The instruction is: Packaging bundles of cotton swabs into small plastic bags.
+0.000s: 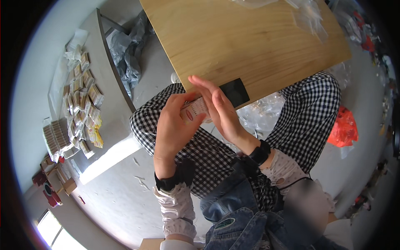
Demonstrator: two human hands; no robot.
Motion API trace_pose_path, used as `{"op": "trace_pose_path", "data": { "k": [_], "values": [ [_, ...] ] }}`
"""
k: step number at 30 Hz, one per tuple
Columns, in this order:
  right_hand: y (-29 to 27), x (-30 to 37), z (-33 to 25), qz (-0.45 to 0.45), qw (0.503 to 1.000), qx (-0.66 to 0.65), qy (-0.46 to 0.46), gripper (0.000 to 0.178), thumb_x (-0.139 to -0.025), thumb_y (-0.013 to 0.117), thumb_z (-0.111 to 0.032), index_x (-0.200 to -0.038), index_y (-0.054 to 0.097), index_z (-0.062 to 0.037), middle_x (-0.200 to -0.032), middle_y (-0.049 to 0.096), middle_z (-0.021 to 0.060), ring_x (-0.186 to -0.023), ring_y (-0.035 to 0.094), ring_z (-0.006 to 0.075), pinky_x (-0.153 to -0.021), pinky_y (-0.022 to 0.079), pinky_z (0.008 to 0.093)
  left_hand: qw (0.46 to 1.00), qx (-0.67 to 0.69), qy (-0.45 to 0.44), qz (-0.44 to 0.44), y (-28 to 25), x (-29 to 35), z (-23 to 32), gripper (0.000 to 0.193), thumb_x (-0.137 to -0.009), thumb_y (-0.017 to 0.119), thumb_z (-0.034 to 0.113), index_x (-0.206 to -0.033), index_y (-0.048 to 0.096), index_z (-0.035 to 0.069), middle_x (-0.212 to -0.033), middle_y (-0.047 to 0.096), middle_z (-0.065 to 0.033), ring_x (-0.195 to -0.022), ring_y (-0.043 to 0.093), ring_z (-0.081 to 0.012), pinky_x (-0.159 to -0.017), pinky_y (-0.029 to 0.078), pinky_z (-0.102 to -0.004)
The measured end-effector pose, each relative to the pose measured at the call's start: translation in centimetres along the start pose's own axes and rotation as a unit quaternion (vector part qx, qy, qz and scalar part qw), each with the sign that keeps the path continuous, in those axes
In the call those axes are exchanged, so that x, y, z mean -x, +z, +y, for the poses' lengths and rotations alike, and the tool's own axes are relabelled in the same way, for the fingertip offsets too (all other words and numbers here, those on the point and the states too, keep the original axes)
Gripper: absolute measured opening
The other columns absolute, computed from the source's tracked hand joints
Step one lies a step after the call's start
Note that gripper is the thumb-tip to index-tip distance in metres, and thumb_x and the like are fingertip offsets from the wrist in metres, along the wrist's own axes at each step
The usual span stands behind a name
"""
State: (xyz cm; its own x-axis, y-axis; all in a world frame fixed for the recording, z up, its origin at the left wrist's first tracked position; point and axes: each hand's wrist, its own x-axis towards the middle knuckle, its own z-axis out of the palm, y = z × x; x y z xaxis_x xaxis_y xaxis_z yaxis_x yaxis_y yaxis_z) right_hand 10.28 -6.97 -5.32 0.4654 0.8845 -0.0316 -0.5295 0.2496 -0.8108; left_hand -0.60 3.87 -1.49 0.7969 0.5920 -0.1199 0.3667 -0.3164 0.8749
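My left hand curls round a small pale packet with a red oval mark and rows of fine print or small pieces on its face. Its thumb lies along the near side and its fingers close over the far side. My right hand is stretched out flat, palm turned to the packet's right side, close against it. Whether the palm presses on it I cannot tell. Just beyond the right hand, a dark flat rectangle lies at the near edge of the wooden table.
Clear plastic bags lie on the table's far right. Many small packets are heaped on a grey table at left. Crumpled plastic sits behind it. A red plastic bag is on the floor at right, and clear plastic lies between my knees.
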Motion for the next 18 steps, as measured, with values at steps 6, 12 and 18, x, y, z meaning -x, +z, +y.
{"op": "trace_pose_path", "data": {
  "k": [6,12,18],
  "values": [
    [0.4,0.3,0.0,0.057,0.997,0.039,-0.032,0.063,-0.109,0.038,-0.048,-0.148,0.042,0.0016,-0.151,0.047,0.0150,-0.142,0.040,0.0224,-0.118,0.029,0.0355,0.985,-0.072,-0.137,-0.071,-1.5,-2.1,-0.2,0.039,-0.077,0.082,0.026,-0.100,0.066,-0.001,-0.086,0.071,-0.0121,-0.078,0.068,-0.0237,-0.071,0.052,-0.0337],
    [0.8,1.3,-3.8,0.072,0.996,0.055,-0.026,0.059,-0.108,0.041,-0.046,-0.147,0.044,-0.0009,-0.145,0.052,0.0156,-0.139,0.044,0.0220,-0.114,0.034,0.0370,0.971,-0.015,-0.223,-0.089,-4.1,-0.5,0.9,0.034,-0.077,0.084,0.021,-0.091,0.067,-0.004,-0.080,0.070,-0.0085,-0.073,0.064,-0.0121,-0.066,0.049,-0.0271],
    [-0.3,3.9,-6.8,0.017,0.992,0.112,0.063,0.054,-0.107,0.050,-0.037,-0.148,0.039,-0.0044,-0.140,0.053,0.0167,-0.102,0.067,0.0176,-0.087,0.052,0.0309,0.972,0.003,-0.235,-0.019,-8.5,5.1,3.7,0.026,-0.080,0.082,0.009,-0.095,0.066,-0.004,-0.085,0.071,-0.0071,-0.077,0.065,-0.0115,-0.071,0.053,-0.0260]
  ]
}}
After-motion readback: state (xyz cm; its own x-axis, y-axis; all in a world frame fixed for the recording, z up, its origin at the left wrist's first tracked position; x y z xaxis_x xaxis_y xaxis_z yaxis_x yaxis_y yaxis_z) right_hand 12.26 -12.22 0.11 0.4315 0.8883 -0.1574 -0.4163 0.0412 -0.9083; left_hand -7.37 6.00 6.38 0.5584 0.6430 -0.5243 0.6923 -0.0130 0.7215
